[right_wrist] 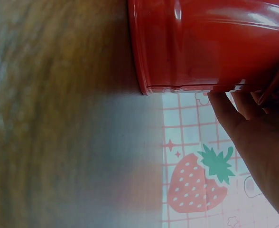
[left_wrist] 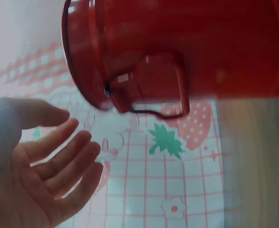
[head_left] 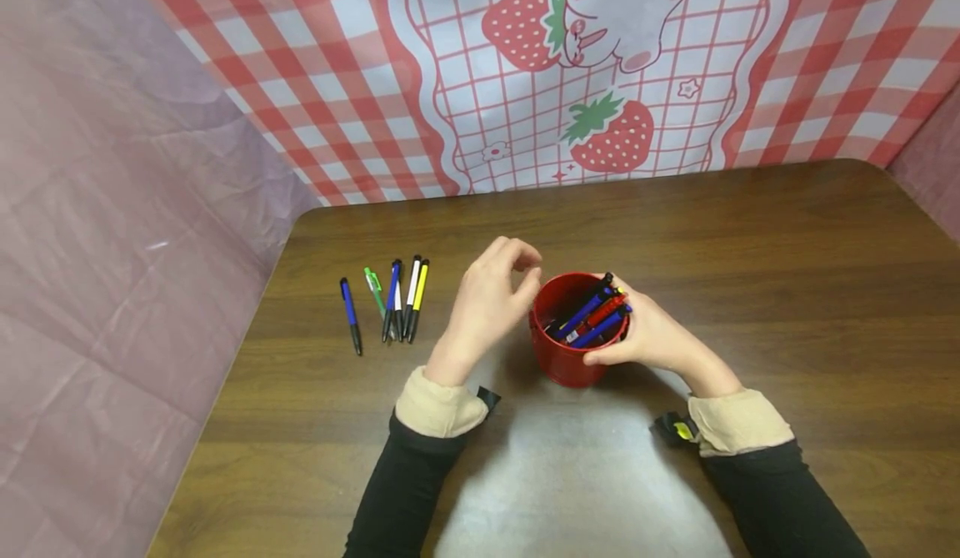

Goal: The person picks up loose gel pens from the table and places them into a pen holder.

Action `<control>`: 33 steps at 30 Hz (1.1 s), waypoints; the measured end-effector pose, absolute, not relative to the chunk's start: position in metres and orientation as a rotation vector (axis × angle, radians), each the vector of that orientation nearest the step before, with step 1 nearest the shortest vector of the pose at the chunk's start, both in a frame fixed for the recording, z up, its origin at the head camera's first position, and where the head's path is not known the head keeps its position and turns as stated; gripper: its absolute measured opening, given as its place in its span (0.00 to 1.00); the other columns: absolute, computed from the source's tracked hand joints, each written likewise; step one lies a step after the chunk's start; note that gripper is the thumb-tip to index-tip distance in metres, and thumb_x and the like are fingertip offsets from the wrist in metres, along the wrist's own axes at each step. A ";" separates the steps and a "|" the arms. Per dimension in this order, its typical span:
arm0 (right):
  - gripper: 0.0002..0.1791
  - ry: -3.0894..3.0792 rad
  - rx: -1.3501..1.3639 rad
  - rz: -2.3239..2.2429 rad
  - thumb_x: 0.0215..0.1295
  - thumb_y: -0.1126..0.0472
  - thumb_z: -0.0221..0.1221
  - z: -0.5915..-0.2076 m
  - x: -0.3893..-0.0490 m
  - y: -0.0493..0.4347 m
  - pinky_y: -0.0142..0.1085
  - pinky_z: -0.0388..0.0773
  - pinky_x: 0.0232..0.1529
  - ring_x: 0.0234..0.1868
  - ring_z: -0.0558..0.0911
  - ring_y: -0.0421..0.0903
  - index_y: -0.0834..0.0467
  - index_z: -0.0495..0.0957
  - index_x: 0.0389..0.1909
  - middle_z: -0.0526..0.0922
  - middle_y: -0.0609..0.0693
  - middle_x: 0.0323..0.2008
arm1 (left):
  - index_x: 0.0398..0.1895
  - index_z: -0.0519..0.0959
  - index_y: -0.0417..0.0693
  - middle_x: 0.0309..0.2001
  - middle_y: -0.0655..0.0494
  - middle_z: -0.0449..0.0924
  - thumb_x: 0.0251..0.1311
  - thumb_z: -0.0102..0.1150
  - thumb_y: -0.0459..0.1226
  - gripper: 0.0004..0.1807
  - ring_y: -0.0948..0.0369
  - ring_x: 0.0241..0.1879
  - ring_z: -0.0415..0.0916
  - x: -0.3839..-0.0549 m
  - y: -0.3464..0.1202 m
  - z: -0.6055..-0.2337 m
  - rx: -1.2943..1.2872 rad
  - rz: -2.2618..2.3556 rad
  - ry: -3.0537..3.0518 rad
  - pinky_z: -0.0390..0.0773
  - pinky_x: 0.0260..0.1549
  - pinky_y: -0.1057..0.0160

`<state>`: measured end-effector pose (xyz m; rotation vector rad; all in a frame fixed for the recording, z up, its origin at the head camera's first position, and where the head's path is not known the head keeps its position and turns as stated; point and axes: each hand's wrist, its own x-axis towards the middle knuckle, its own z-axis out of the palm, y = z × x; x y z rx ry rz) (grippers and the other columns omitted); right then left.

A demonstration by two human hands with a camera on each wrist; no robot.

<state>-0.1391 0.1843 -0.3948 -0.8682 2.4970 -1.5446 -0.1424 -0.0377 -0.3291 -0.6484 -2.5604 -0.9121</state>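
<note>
A small red bucket (head_left: 570, 366) stands upright on the table with several pens (head_left: 592, 320) leaning inside, blue, red and black ones among them. My right hand (head_left: 660, 333) grips the bucket's right side, its thumb at the front and the fingers round the back, as the right wrist view also shows with the bucket wall (right_wrist: 210, 47). To the left of the rim, my left hand (head_left: 487, 299) hovers with loosely bent fingers and nothing between them. In the left wrist view a gap separates these fingers (left_wrist: 73, 161) from the bucket and its side handle (left_wrist: 184, 90).
Several pens (head_left: 412, 299) lie close together on the wooden table (head_left: 787, 291), left of my left hand: green, blue, white and yellow. One blue pen (head_left: 350, 316) lies apart at their left. A checked strawberry cloth (head_left: 360, 82) hangs behind the table.
</note>
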 end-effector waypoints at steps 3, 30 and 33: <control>0.47 2.497 -0.860 -1.554 0.32 0.62 0.75 -0.395 -0.139 0.184 0.26 0.72 0.48 0.46 0.75 0.36 0.60 0.62 0.58 0.75 0.53 0.50 | 0.35 0.77 0.46 0.34 0.55 0.76 0.54 0.56 0.34 0.06 0.62 0.35 0.74 -0.149 -0.047 -0.332 -0.530 -0.975 -2.534 0.74 0.37 0.66; 0.47 2.476 -0.877 -1.576 0.32 0.63 0.75 -0.396 -0.140 0.184 0.25 0.71 0.49 0.47 0.74 0.35 0.60 0.62 0.58 0.74 0.54 0.51 | 0.37 0.75 0.40 0.38 0.44 0.77 0.51 0.54 0.30 0.09 0.41 0.36 0.76 -0.187 -0.138 -0.371 0.311 -0.677 -2.596 0.73 0.32 0.45; 0.47 2.479 -0.881 -1.572 0.32 0.63 0.75 -0.397 -0.140 0.184 0.25 0.71 0.48 0.47 0.74 0.36 0.60 0.62 0.58 0.74 0.54 0.51 | 0.39 0.73 0.38 0.39 0.41 0.76 0.50 0.54 0.31 0.12 0.40 0.38 0.75 -0.188 -0.142 -0.375 0.372 -0.649 -2.649 0.73 0.33 0.44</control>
